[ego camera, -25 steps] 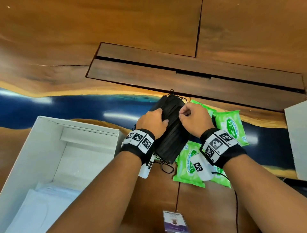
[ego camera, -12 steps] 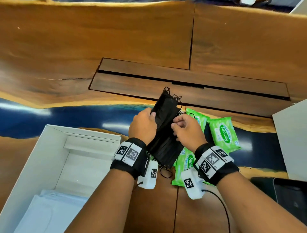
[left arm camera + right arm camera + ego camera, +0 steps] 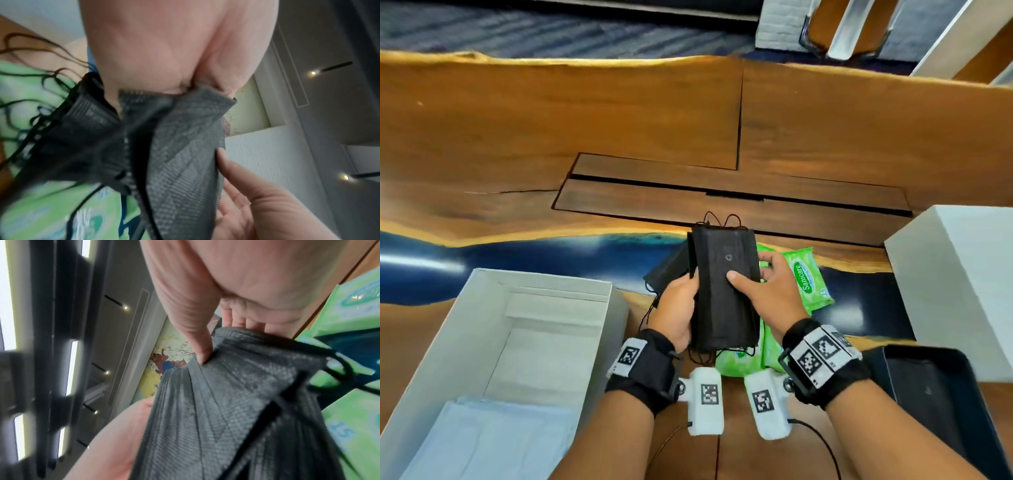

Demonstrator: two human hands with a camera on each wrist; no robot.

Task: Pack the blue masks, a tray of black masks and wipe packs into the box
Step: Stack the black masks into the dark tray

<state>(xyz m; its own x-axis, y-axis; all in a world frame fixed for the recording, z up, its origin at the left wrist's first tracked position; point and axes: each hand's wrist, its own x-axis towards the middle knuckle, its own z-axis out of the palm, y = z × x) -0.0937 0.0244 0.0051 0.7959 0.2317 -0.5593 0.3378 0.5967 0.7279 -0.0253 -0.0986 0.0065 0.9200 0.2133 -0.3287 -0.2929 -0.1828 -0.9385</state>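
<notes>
Both hands hold a stack of black masks [image 3: 726, 284] upright above the table. My left hand [image 3: 678, 305] grips the stack's left edge, and a few masks splay out behind it. My right hand [image 3: 767, 291] grips the right edge, thumb pressed on the front mask. The wrist views show the grey-black pleated masks [image 3: 180, 154] [image 3: 236, 402] pinched between thumb and fingers. Green wipe packs [image 3: 806, 281] lie on the table under and right of the stack. The open white box [image 3: 462, 318] sits at the left with pale blue masks [image 3: 493, 442] in its near end.
A black tray [image 3: 941, 394] lies at the right near the front edge. A white box lid [image 3: 962, 274] stands at the far right. The wooden table [image 3: 585, 120] with a blue resin band stretches beyond the hands.
The hands have lifted the black mask stack off the wipe packs and turned it upright, its flat face now toward me. My head has tilted up, showing more of the far table.
</notes>
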